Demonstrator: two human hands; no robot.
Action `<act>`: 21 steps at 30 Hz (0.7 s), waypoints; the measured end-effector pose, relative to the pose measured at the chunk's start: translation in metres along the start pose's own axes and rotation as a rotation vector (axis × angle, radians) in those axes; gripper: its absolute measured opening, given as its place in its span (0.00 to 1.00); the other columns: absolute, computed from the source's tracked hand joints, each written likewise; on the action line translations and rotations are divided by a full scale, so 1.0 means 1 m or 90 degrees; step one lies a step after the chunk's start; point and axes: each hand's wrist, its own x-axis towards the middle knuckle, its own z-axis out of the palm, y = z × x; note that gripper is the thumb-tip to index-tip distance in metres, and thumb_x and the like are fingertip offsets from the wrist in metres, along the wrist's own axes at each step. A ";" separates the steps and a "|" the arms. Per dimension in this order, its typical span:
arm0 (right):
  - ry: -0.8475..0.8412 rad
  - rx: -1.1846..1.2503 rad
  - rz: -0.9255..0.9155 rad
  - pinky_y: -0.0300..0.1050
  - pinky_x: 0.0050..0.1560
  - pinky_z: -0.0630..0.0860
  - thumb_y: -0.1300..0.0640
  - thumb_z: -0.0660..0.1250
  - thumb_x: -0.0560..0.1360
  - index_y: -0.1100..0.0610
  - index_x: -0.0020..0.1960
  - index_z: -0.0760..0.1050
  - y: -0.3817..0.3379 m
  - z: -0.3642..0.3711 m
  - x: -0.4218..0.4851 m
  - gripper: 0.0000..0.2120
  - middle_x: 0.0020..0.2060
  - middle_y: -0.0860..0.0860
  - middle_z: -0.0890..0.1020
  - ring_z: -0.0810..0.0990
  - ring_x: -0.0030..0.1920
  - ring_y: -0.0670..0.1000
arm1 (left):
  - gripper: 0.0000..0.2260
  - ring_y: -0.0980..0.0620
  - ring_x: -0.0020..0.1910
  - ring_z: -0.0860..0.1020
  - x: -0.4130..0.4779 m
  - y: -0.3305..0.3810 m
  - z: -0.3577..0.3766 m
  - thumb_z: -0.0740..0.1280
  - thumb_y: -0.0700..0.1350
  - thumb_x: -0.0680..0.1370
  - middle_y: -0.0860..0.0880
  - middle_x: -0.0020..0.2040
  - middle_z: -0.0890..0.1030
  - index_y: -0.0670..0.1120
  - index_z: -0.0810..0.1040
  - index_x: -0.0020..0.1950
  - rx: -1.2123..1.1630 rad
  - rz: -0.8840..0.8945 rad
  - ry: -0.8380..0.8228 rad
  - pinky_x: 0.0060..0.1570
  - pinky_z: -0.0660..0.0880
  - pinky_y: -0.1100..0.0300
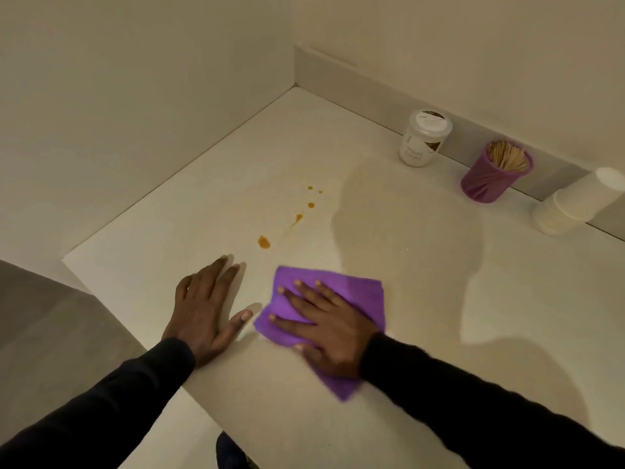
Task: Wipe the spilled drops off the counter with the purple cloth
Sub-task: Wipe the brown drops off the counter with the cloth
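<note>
Several orange-brown spilled drops (263,242) run in a line across the white counter (422,282), from a large blob near the front up to small specks at the back. A purple cloth (358,292) lies flat on the counter to the right of and below the drops, not touching them. My right hand (324,326) presses flat on the cloth with fingers spread. My left hand (206,313) rests palm down on the bare counter, left of the cloth and just below the largest drop, holding nothing.
Along the back wall stand a white lidded jar (422,138), a purple cup of wooden sticks (495,170) and a stack of white paper cups (571,204) lying on its side. The counter's front edge runs diagonally below my hands; walls close the left and back.
</note>
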 end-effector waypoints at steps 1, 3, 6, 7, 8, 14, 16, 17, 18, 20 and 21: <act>0.003 -0.018 -0.043 0.60 0.77 0.50 0.47 0.56 0.80 0.46 0.78 0.61 0.023 0.000 -0.014 0.26 0.77 0.58 0.62 0.56 0.78 0.61 | 0.35 0.40 0.73 0.65 0.000 0.000 0.000 0.47 0.69 0.78 0.42 0.78 0.63 0.48 0.59 0.78 0.002 -0.002 -0.002 0.69 0.61 0.41; 0.051 -0.068 0.022 0.61 0.74 0.57 0.49 0.55 0.78 0.50 0.76 0.65 0.090 -0.004 -0.023 0.26 0.71 0.62 0.71 0.64 0.74 0.65 | 0.36 0.41 0.74 0.65 0.000 0.001 0.000 0.46 0.69 0.78 0.43 0.78 0.62 0.49 0.55 0.80 0.006 -0.009 -0.005 0.70 0.60 0.42; 0.074 -0.046 0.388 0.62 0.75 0.53 0.44 0.48 0.80 0.47 0.79 0.52 0.172 -0.036 -0.008 0.28 0.75 0.65 0.64 0.60 0.75 0.67 | 0.38 0.42 0.75 0.63 0.000 0.000 0.001 0.46 0.69 0.78 0.44 0.79 0.60 0.48 0.53 0.81 0.010 -0.009 -0.014 0.71 0.59 0.42; 0.086 -0.014 0.527 0.62 0.76 0.50 0.44 0.46 0.81 0.46 0.80 0.50 0.181 -0.042 0.007 0.28 0.77 0.64 0.59 0.56 0.77 0.66 | 0.38 0.42 0.75 0.63 0.000 -0.001 0.001 0.46 0.69 0.78 0.44 0.79 0.60 0.48 0.52 0.81 0.012 -0.008 -0.015 0.71 0.59 0.42; 0.100 -0.004 0.640 0.63 0.77 0.48 0.44 0.46 0.82 0.48 0.81 0.49 0.174 -0.044 0.026 0.28 0.78 0.63 0.55 0.53 0.78 0.66 | 0.38 0.42 0.75 0.63 0.000 -0.002 0.002 0.45 0.69 0.78 0.44 0.80 0.60 0.48 0.51 0.81 0.014 -0.007 -0.015 0.71 0.58 0.42; 0.048 -0.022 0.302 0.63 0.76 0.49 0.43 0.46 0.78 0.47 0.79 0.56 0.101 -0.022 0.081 0.30 0.78 0.62 0.59 0.56 0.77 0.66 | 0.38 0.42 0.75 0.62 0.003 -0.006 0.005 0.46 0.69 0.78 0.44 0.79 0.60 0.48 0.51 0.81 0.008 -0.010 -0.012 0.72 0.57 0.43; 0.077 -0.007 0.338 0.61 0.76 0.48 0.43 0.46 0.78 0.46 0.78 0.58 0.137 -0.034 0.084 0.30 0.77 0.62 0.60 0.57 0.77 0.65 | 0.38 0.43 0.75 0.62 0.003 -0.007 0.006 0.46 0.69 0.78 0.44 0.80 0.60 0.48 0.50 0.81 0.008 -0.006 -0.012 0.72 0.57 0.43; 0.088 -0.016 0.396 0.61 0.76 0.47 0.42 0.46 0.80 0.46 0.79 0.57 0.155 -0.039 0.089 0.28 0.78 0.62 0.59 0.55 0.77 0.64 | 0.38 0.43 0.76 0.62 0.002 -0.008 0.007 0.46 0.69 0.78 0.44 0.80 0.60 0.49 0.50 0.82 0.008 -0.007 -0.013 0.73 0.57 0.43; 0.091 -0.031 0.454 0.61 0.77 0.47 0.42 0.46 0.81 0.46 0.80 0.54 0.170 -0.043 0.097 0.27 0.78 0.61 0.57 0.54 0.78 0.64 | 0.38 0.44 0.76 0.61 0.002 -0.008 0.008 0.46 0.69 0.78 0.45 0.80 0.59 0.49 0.49 0.82 0.009 -0.007 -0.012 0.73 0.56 0.43; 0.086 -0.045 0.545 0.64 0.77 0.46 0.41 0.45 0.82 0.47 0.80 0.50 0.183 -0.050 0.125 0.28 0.79 0.61 0.53 0.50 0.78 0.65 | 0.38 0.44 0.76 0.61 0.003 -0.009 0.010 0.47 0.69 0.78 0.45 0.80 0.58 0.50 0.47 0.82 0.017 -0.005 -0.010 0.74 0.55 0.45; 0.082 -0.042 0.579 0.65 0.76 0.46 0.41 0.44 0.82 0.48 0.81 0.48 0.180 -0.052 0.142 0.28 0.80 0.60 0.51 0.49 0.78 0.66 | 0.38 0.45 0.76 0.60 0.003 -0.010 0.011 0.48 0.69 0.78 0.46 0.80 0.58 0.50 0.47 0.82 0.021 -0.003 -0.011 0.74 0.54 0.45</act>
